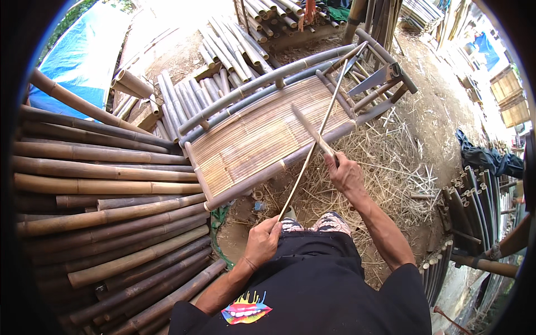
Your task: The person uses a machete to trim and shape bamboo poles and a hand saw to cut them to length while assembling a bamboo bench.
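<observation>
My left hand (263,239) is closed round the near end of a long thin bamboo strip (301,172), which slants up and away to the right. In my right hand (345,174) is the handle of a knife (306,121); its long blade points up to the left and crosses the strip just beyond my fingers. Whether the edge touches the strip I cannot tell. Beneath both lies a bamboo bench (254,148) with a slatted top and round pole frame. The strip's far part passes over the bench's right end.
A hand saw (375,80) rests at the bench's right end. Thick bamboo poles (111,184) are stacked at left, and cut lengths (223,50) lie behind the bench. Shavings (391,173) cover the ground at right. A blue tarp (81,56) is at far left.
</observation>
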### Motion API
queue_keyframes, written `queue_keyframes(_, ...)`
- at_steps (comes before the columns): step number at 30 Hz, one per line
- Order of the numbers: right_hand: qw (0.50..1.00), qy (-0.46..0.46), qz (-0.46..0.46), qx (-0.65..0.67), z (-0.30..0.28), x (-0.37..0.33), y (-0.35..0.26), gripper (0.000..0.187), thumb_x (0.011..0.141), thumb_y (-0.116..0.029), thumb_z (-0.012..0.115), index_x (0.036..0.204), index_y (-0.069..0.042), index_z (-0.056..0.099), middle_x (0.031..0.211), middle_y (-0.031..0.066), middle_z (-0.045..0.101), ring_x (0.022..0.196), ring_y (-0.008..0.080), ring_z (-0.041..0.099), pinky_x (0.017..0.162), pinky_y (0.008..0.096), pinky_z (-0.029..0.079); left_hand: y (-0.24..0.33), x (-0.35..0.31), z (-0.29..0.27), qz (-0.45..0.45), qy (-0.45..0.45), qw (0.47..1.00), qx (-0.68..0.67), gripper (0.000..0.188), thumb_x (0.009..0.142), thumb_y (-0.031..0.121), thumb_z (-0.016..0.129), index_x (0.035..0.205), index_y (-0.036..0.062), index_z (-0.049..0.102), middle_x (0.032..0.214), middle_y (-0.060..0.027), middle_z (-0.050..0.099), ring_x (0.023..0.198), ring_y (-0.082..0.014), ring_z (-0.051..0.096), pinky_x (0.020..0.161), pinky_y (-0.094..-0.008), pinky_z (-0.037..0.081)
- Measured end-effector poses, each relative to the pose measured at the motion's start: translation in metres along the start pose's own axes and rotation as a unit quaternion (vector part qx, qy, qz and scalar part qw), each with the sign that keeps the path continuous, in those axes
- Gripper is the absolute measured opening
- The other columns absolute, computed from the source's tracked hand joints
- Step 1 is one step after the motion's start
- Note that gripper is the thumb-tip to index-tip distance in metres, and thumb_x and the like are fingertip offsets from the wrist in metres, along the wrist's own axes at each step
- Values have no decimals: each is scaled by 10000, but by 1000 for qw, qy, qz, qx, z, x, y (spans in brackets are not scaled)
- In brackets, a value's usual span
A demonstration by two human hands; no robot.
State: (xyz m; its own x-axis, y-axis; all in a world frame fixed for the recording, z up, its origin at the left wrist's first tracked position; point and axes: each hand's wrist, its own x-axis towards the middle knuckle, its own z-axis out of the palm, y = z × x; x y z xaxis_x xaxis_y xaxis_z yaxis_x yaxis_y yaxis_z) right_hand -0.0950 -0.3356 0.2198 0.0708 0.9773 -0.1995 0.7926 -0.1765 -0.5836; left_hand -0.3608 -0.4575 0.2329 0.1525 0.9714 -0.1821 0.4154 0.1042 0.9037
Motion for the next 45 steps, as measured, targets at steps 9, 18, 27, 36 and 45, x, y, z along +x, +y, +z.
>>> queue_keyframes(9, 994, -44, -84, -57, -2, -14, 12, 589, 966, -628, 369, 861, -88, 578, 609, 99, 603, 478, 214, 589, 467, 381, 489, 19, -14, 2, 23, 6, 997, 74, 204, 929, 87, 560, 1092, -12, 634, 801, -201, 595, 740, -361, 611, 669, -399, 480)
queue_keyframes(18, 988, 64, -65, -126, -59, 84, 133, 628, 963, -669, 273, 818, -114, 528, 511, -32, 406, 396, 63, 328, 316, 265, 274, 36, -61, 29, -17, -25, 994, 109, 205, 898, 57, 585, 1078, -25, 639, 776, -187, 599, 699, -327, 613, 647, -383, 482)
queue_keyframes(27, 985, 88, -73, -129, -138, 166, 234, 700, 924, -738, 256, 807, -104, 529, 514, -27, 418, 390, 69, 320, 300, 281, 270, 43, -114, 70, -81, -7, 985, 150, 141, 902, 69, 601, 986, -20, 671, 678, -133, 580, 587, -259, 571, 572, -346, 456)
queue_keyframes(36, 983, 139, -119, 16, -162, 129, 224, 545, 958, -579, 457, 975, -46, 572, 711, 152, 636, 655, 321, 646, 582, 441, 505, 72, -43, 146, -237, 15, 962, -136, 372, 996, 159, 491, 1335, 11, 530, 642, 5, 538, 467, -72, 456, 435, -215, 356)
queue_keyframes(45, 979, -44, -188, 68, -77, 3, 159, 526, 920, -586, 527, 872, -62, 551, 681, 142, 620, 599, 269, 648, 563, 423, 516, 139, 53, 192, -257, 37, 905, -336, 368, 1011, 181, 502, 1346, 30, 526, 649, 18, 473, 436, -36, 376, 374, -192, 300)
